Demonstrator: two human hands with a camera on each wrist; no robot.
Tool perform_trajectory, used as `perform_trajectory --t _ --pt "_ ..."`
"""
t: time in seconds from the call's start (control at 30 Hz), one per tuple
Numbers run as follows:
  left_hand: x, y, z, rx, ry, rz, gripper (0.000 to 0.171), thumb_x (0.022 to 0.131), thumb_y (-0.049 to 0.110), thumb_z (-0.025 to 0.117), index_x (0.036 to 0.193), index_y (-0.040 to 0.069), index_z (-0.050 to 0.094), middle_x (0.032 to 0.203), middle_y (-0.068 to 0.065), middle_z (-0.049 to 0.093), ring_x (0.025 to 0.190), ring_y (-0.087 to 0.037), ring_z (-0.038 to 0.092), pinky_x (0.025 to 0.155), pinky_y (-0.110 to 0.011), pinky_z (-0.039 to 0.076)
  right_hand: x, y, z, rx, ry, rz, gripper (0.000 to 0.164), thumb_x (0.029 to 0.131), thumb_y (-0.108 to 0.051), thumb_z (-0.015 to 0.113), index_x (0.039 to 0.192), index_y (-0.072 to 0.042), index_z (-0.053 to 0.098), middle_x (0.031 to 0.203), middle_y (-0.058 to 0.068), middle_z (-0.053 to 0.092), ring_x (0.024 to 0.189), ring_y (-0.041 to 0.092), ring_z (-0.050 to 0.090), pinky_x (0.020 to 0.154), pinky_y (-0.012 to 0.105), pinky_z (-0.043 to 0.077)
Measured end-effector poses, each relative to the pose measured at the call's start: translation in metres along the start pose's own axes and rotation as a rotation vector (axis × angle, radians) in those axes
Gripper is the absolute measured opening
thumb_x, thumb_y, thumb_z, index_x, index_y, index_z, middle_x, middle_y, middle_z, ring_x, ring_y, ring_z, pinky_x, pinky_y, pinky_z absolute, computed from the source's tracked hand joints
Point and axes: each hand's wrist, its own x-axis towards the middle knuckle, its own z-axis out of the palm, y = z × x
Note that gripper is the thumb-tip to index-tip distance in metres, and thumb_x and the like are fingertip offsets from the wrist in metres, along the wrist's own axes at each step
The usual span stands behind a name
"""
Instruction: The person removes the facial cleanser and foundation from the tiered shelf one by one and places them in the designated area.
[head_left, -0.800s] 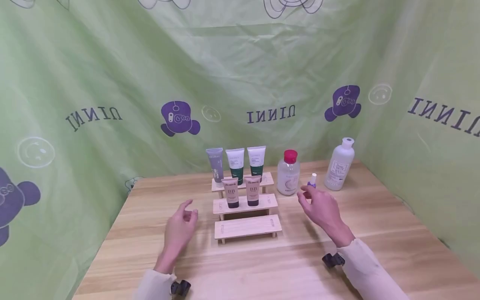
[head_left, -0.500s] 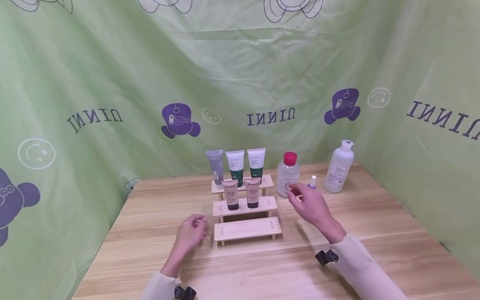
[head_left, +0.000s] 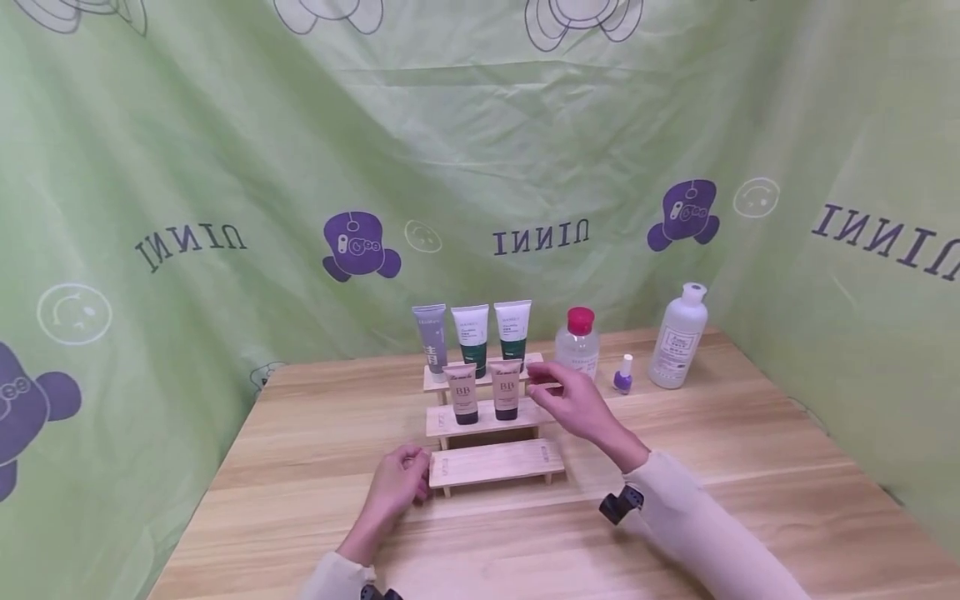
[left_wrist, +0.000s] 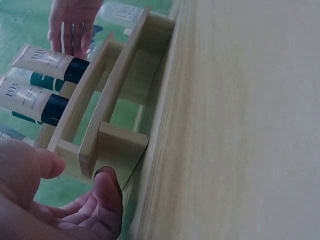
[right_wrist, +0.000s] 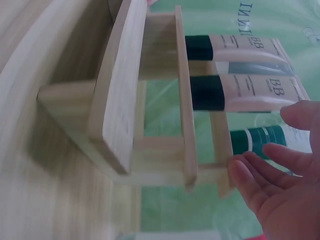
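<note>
Standing near the middle of the bench (head_left: pixel 315 467), the wooden rack (head_left: pixel 495 461) is a pale, light-grained stand of three steps rising toward the back, each step a flat board on short legs with open gaps between. Its lowest step carries nothing; the middle step holds two beige BB tubes (head_left: pixel 484 391) upright on black caps; the top step holds a grey tube (head_left: pixel 431 337) and two white-and-green tubes (head_left: pixel 491 332).

At the rack's left end sits the left hand (head_left: pixel 397 486), fingers loosely curled and close against the end of the lowest step; in the left wrist view the thumb and fingertips sit right at that corner, gripping nothing that I can make out. At the right end of the upper steps hovers the right hand (head_left: pixel 573 402), fingers relaxed and spread, holding nothing; contact with the wood cannot be told.

To the right stand a red-capped bottle (head_left: pixel 577 343), a small purple bottle (head_left: pixel 622 375) and a tall white bottle (head_left: pixel 678 336).
</note>
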Motion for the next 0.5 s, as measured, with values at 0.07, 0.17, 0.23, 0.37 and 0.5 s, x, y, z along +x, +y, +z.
perform_trajectory --t 0.07,0.17,0.23,0.37,0.5 --pt "-0.001 -0.002 0.002 -0.022 -0.015 0.000 0.034 0.099 0.023 0.055 0.117 -0.006 0.061 0.069 -0.006 0.063 0.052 -0.017 0.059 0.050 -0.030 0.051 0.001 0.000 0.005 0.022 -0.007 0.018 0.035 0.092 -0.011 0.067 0.123 0.003 0.061 0.117 0.022 0.066 0.105 0.037 0.065 0.088 0.042 0.056" --pt "-0.003 -0.003 0.005 -0.042 -0.034 -0.005 0.033 0.099 0.023 0.055 0.114 -0.006 0.062 0.066 -0.006 0.063 0.050 -0.016 0.058 0.049 -0.029 0.051 0.001 -0.001 0.012 0.050 -0.016 0.052 0.035 0.092 -0.014 0.067 0.124 0.000 0.062 0.118 0.018 0.066 0.106 0.035 0.065 0.088 0.041 0.056" --pt "-0.004 -0.004 0.007 -0.048 -0.040 -0.013 0.033 0.099 0.022 0.055 0.114 -0.006 0.062 0.066 -0.006 0.063 0.050 -0.015 0.058 0.048 -0.028 0.050 0.001 -0.002 0.016 0.058 -0.023 0.065 0.034 0.092 -0.016 0.068 0.123 -0.002 0.062 0.118 0.016 0.067 0.104 0.032 0.065 0.087 0.041 0.056" --pt "-0.005 -0.004 0.008 -0.053 -0.044 -0.019 0.036 0.099 0.023 0.056 0.118 -0.007 0.059 0.068 -0.006 0.064 0.051 -0.015 0.058 0.049 -0.029 0.051 0.002 -0.005 0.022 0.047 -0.026 0.069 0.033 0.092 -0.018 0.068 0.122 -0.005 0.063 0.115 0.014 0.067 0.102 0.031 0.065 0.086 0.040 0.056" --pt "-0.003 -0.003 0.007 -0.062 -0.057 -0.014 0.039 0.099 0.024 0.056 0.120 -0.008 0.058 0.069 -0.007 0.064 0.052 -0.014 0.058 0.049 -0.029 0.053 0.005 -0.007 0.026 0.054 -0.013 0.064 0.031 0.092 -0.017 0.068 0.120 -0.005 0.064 0.111 0.014 0.068 0.099 0.031 0.066 0.085 0.039 0.057"
